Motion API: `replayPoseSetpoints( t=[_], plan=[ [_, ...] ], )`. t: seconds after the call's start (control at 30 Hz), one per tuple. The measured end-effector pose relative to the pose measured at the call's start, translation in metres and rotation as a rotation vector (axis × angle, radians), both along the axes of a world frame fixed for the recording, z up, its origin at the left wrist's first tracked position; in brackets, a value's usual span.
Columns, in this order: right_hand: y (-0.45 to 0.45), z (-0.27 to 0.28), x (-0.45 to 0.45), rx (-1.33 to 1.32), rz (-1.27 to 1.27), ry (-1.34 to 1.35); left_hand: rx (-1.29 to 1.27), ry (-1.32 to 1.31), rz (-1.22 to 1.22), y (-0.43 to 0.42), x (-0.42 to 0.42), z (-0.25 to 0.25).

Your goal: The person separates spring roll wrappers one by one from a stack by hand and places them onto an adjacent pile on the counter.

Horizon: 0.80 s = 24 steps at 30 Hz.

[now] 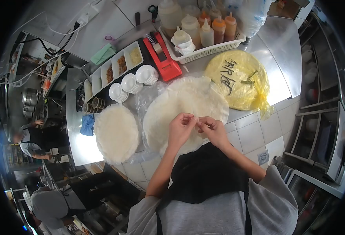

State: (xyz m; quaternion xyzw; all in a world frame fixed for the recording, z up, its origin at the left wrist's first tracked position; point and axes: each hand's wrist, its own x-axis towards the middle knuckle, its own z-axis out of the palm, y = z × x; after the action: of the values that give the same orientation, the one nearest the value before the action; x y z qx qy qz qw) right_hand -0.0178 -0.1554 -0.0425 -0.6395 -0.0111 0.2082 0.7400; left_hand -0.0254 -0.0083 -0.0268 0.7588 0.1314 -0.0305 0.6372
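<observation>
Currently two hands pinched closed, contents unclear, above one of two pale rounds; one yellow bag beside.

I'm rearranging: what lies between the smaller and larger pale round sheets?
In the head view, clear plastic lies between the smaller sheet and larger sheet.

A broad, pale, round sheet lies flat on the counter.

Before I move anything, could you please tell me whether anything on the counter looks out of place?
The large round sheets jut past the near edge of the counter, so they look poorly supported; the yellow bag overhangs at its knotted end too. I see no spill.
</observation>
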Motion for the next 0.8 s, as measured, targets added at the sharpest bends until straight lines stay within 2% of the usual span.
replayPoseSetpoints(
  t=[0.23, 0.43, 0.53, 0.7, 0.8],
  plan=[
    [0.004, 0.002, -0.003, -0.187, -0.003, -0.308, 0.045, 0.07, 0.025, -0.001, 0.0, 0.003],
    [0.01, 0.017, 0.012, -0.107, -0.096, 0.003, 0.012, 0.105, 0.023, 0.001, -0.001, 0.008],
    [0.012, 0.0, 0.027, -0.121, -0.035, -0.093, 0.002, 0.071, 0.002, 0.002, -0.002, 0.004],
    [0.014, -0.006, 0.031, -0.017, -0.062, 0.018, 0.01, 0.046, 0.024, 0.006, -0.004, -0.001],
    [0.01, -0.009, 0.031, 0.016, -0.108, 0.093, -0.047, 0.0, 0.126, 0.012, -0.009, -0.008]
  ],
)
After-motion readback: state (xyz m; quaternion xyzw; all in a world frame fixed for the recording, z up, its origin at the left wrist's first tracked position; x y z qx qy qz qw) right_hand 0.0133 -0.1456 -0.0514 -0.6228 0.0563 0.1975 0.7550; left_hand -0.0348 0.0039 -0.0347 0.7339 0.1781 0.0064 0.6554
